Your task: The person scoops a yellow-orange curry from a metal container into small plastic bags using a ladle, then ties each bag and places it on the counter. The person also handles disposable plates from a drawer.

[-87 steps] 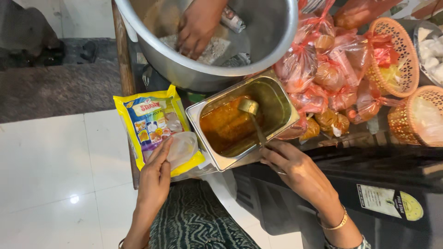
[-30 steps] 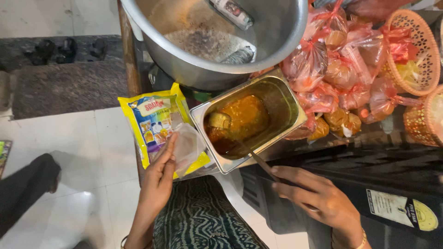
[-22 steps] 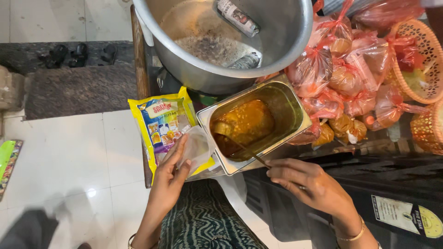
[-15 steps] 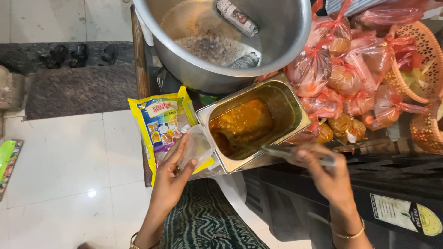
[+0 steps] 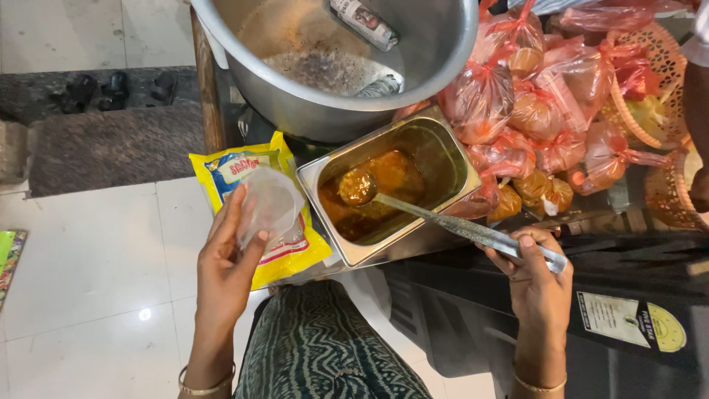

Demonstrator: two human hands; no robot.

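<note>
My left hand (image 5: 229, 262) holds a small clear plastic bag (image 5: 269, 203) open, just left of a rectangular steel tray (image 5: 450, 159) of orange-brown curry (image 5: 384, 185). My right hand (image 5: 538, 277) grips the long handle of a steel ladle (image 5: 458, 225). The ladle's bowl (image 5: 358, 187) is full of curry and sits over the tray's left part. A yellow printed packet (image 5: 244, 166) lies under the clear bag.
A large steel pot (image 5: 310, 111) with a rolled packet inside stands behind the tray. Several tied red bags of food (image 5: 532, 111) are heaped to the right, beside woven orange baskets (image 5: 657, 81). Another person's arm (image 5: 698, 118) is at the far right. White floor tiles (image 5: 88, 266) lie to the left.
The other person's hand has left the pot. My right hand pulled the ladle back and now dips it in again, lifting a full scoop. My left hand raised the clear bag.
</note>
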